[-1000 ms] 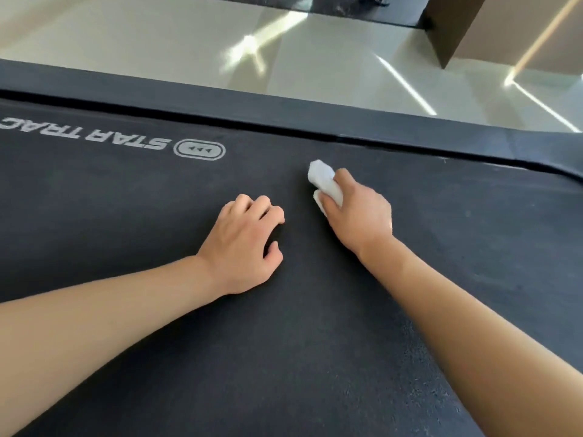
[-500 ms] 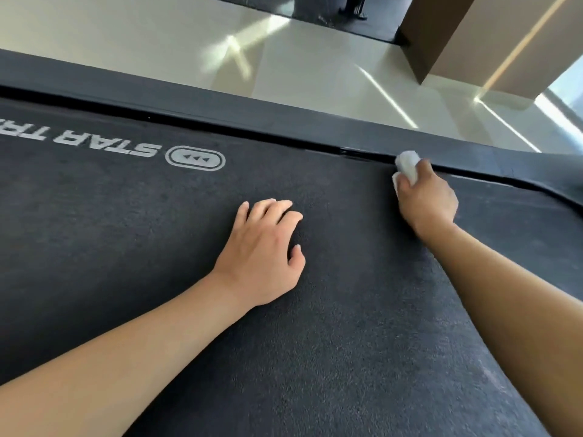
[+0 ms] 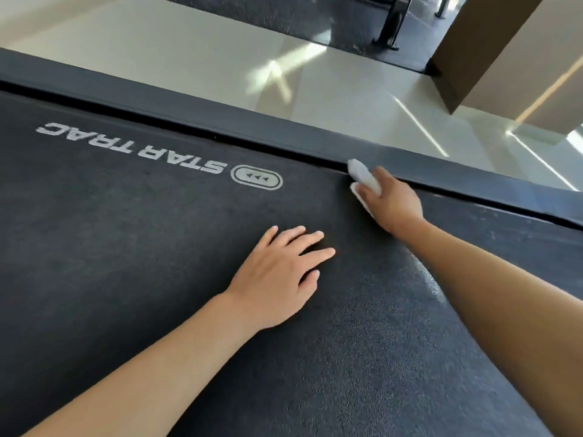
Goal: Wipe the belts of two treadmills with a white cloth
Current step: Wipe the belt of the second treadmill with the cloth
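Head-camera footage is filled by a dark, textured rubber treadmill belt [image 3: 157, 294] on which white "STAR TRAC" lettering [image 3: 132, 148] and an oval arrow logo [image 3: 256, 177] are printed, seen upside down. A small, crumpled white cloth [image 3: 362, 179] is gripped in the right hand [image 3: 392, 201]; its fingers [image 3: 367, 195] are curled round the cloth, and the cloth is pressed onto the belt at its far edge, right against the gap beside the dark grey side rail [image 3: 441, 171]. One end of the cloth is seen sticking out past the hand, touching the rail's near edge. The left hand [image 3: 277, 279] is laid palm-down on the belt, nearer the camera and to the left of the right hand, well apart from the cloth. Its fingers [image 3: 303, 234] are stretched out and slightly spread, and nothing is held in them. Beyond the rail, a pale glossy tiled floor [image 3: 220, 58] is streaked with bright reflections. A brown panel [image 3: 473, 48] is seen at the upper right, and a dark mat with a black equipment leg [image 3: 391, 26] lies at the top.
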